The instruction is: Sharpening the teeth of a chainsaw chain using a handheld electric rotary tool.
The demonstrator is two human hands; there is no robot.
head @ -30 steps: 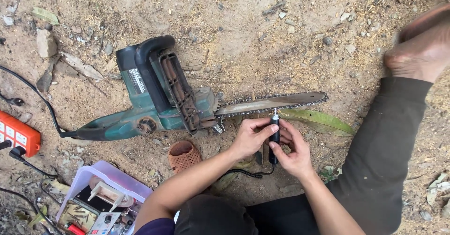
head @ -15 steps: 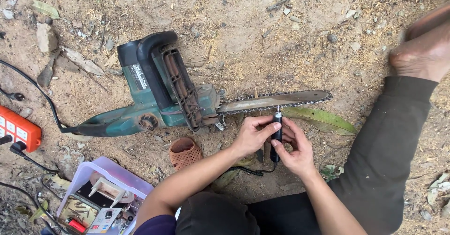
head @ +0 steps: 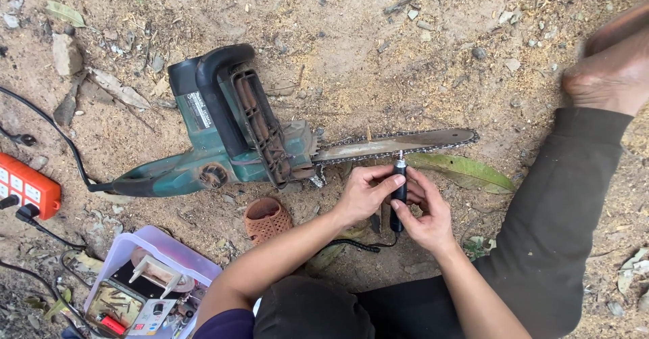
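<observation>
A green and black electric chainsaw [head: 230, 139] lies on its side on the dirt, its bar and chain [head: 395, 144] pointing right. Both hands hold a slim black rotary tool [head: 399, 185] upright, with its tip touching the lower edge of the chain. My left hand [head: 365, 194] wraps the tool's upper body. My right hand [head: 422, 214] grips its lower part. A black cord [head: 351, 245] runs from the tool's base toward my lap.
An orange power strip [head: 23, 187] with plugged cables lies at the left edge. A clear plastic box [head: 145, 288] of small parts sits at lower left. A brown perforated cap [head: 267, 219] lies beside the saw. My dark-trousered leg [head: 561, 210] and bare foot [head: 608, 75] stretch along the right.
The view has shifted slightly. Both hands stay on the rotary tool at the chain, with only a small movement along the bar.
</observation>
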